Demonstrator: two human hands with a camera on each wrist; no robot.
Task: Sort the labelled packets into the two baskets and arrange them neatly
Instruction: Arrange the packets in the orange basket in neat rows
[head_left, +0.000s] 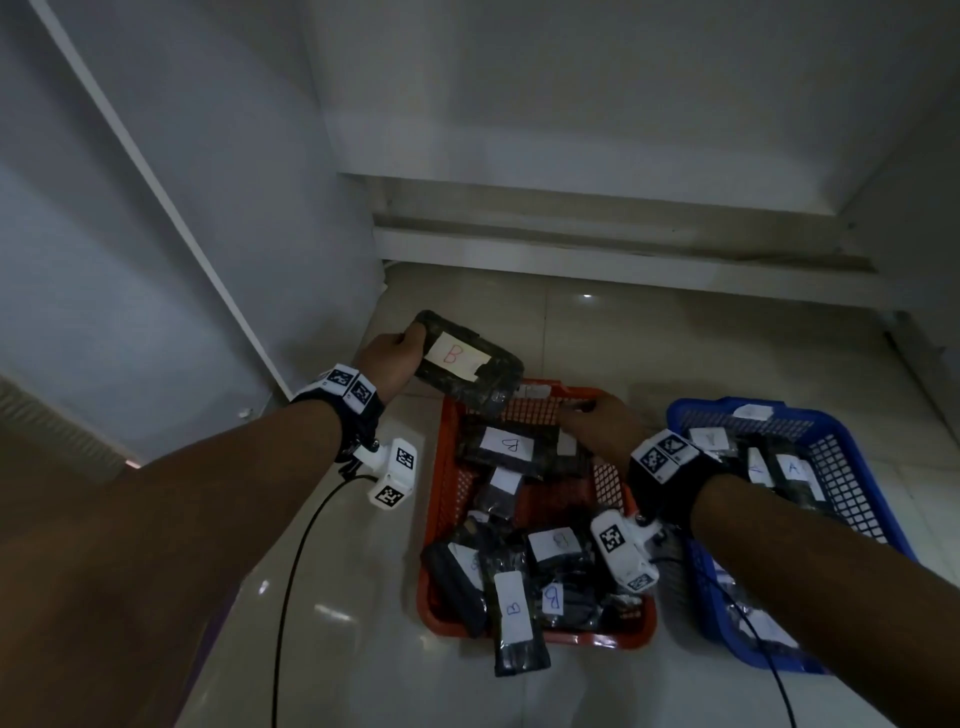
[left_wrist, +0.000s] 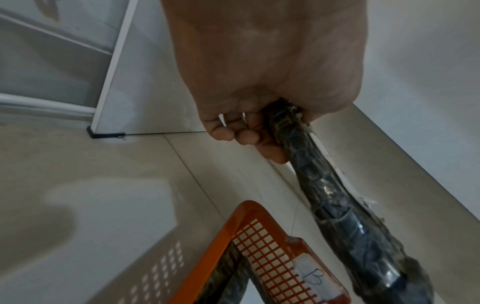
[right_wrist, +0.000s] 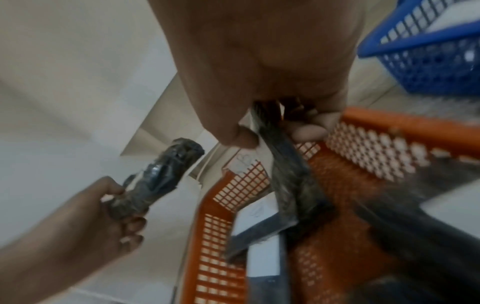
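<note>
Both hands hold dark packets at the far end of the orange basket (head_left: 447, 519).

The left hand (head_left: 392, 358) has its grip curled round one end of a dark wrapped packet (head_left: 470, 364) with a white label reading "B" in red, held above the basket's far corner. The right hand (head_left: 597, 415) pinches a thinner dark packet (right_wrist: 291, 174) inside the basket. Below that grip lie more packets marked "B"; right of it, the blue basket (head_left: 852, 467) holds packets marked "A".

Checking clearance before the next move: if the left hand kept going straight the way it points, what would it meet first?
Probably the white wall step behind the floor; the left hand, gripping the B packet, has nothing nearer ahead, though depth is unclear.
</note>
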